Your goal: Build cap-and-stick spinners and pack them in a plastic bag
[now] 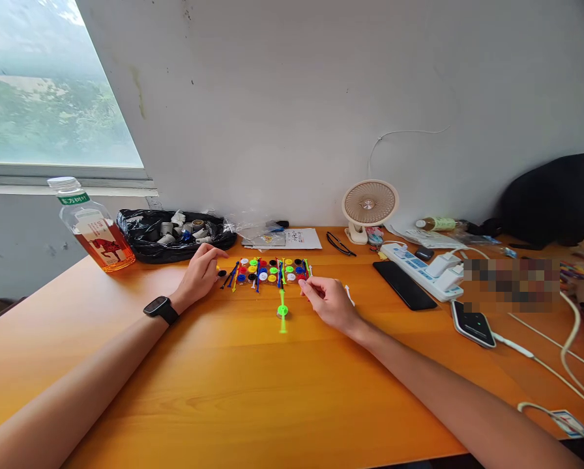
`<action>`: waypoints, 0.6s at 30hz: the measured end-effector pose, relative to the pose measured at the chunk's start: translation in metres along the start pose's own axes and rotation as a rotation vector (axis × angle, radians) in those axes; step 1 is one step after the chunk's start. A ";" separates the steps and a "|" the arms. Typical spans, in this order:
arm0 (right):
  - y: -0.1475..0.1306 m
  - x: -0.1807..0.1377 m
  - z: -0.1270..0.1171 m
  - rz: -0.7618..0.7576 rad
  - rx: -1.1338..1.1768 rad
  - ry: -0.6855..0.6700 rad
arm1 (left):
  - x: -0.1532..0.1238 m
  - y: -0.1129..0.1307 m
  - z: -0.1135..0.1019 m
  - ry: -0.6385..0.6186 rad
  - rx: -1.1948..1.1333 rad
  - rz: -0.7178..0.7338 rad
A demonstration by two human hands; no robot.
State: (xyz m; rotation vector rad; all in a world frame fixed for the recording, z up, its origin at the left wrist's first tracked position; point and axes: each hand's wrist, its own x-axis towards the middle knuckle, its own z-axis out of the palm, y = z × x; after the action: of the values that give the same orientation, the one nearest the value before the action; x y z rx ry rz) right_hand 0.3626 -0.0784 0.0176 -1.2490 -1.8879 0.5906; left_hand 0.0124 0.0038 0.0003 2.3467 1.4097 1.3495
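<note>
Coloured pieces [267, 270] between hands, bottle [94, 228] and phone [404, 284] flanking.

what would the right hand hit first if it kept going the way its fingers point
The right hand points up-left toward the cluster of coloured discs and sticks. Its fingertips would likely meet the cluster's right edge first, though the gap between them is hard to judge from this angle.

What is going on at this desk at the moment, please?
A person sits at an orange wooden table with both hands beside a cluster of coloured discs and sticks. The left hand rests at its left edge, the right hand at its right. A green stick with a disc lies apart, nearer the person.
</note>
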 end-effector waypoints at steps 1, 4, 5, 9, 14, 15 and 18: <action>0.000 0.000 0.000 -0.002 -0.009 0.002 | 0.000 0.004 0.000 -0.017 0.005 0.014; 0.000 0.000 0.000 -0.005 -0.033 0.002 | 0.000 0.012 0.003 -0.070 0.035 0.033; 0.000 -0.001 0.000 -0.007 -0.039 0.001 | 0.000 0.013 0.005 -0.090 0.058 0.040; -0.001 -0.001 0.000 -0.013 -0.053 -0.005 | -0.002 0.011 0.010 -0.188 0.181 0.085; -0.001 -0.002 0.000 -0.017 -0.053 -0.018 | -0.004 0.004 0.012 -0.239 0.219 0.057; -0.001 -0.002 0.000 -0.018 -0.054 -0.019 | -0.004 0.004 0.012 -0.247 0.216 0.053; 0.000 -0.003 0.001 -0.020 -0.052 -0.025 | -0.004 0.003 0.012 -0.257 0.203 0.046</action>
State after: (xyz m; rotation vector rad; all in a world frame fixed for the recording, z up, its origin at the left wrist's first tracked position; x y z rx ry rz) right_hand 0.3624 -0.0808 0.0166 -1.2599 -1.9451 0.5526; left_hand 0.0228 0.0029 -0.0082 2.5800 1.4826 0.9084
